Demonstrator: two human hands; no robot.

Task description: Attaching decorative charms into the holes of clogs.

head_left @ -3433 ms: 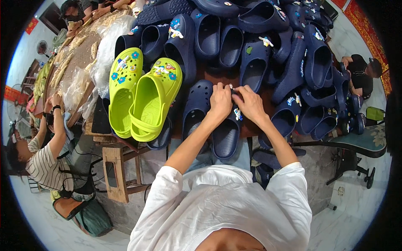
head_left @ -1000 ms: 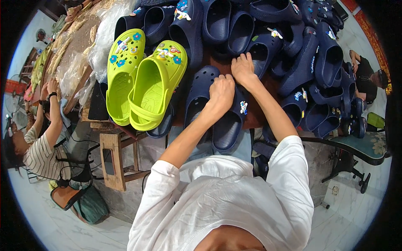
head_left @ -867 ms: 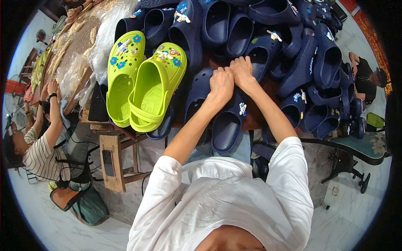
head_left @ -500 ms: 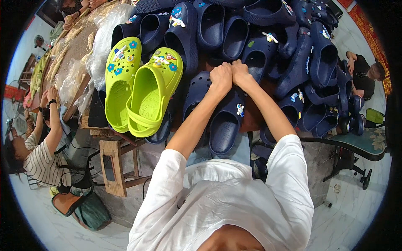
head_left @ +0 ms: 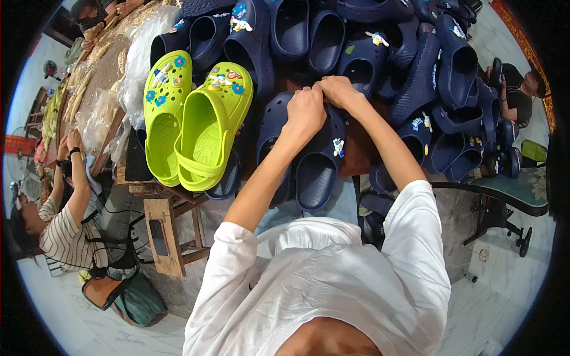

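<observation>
My left hand [head_left: 306, 110] and my right hand [head_left: 340, 92] meet at the toe of a navy clog [head_left: 317, 181] in front of me. Both are closed, with fingertips pinched together; whatever is between them is hidden or too small to make out. A small white-and-blue charm [head_left: 338, 147] sits on this clog's side. Just left of it, partly behind my left forearm, lies another navy clog [head_left: 273, 115]. Farther left a pair of lime-green clogs, one left [head_left: 168, 118] and one right [head_left: 215, 127], carries blue flower and cartoon charms.
Many navy clogs [head_left: 409, 89] are piled along the far and right side of the table. A clear plastic bag [head_left: 145, 71] lies beyond the green pair. A seated person in stripes [head_left: 68, 225] works at left; another person in black [head_left: 519, 98] is at right, holding a dark clog. A wooden stool [head_left: 169, 237] stands below.
My hands have shifted slightly; the right one is turned more over the clog's toe and its fingers overlap the left. The person at right has raised a dark clog.
</observation>
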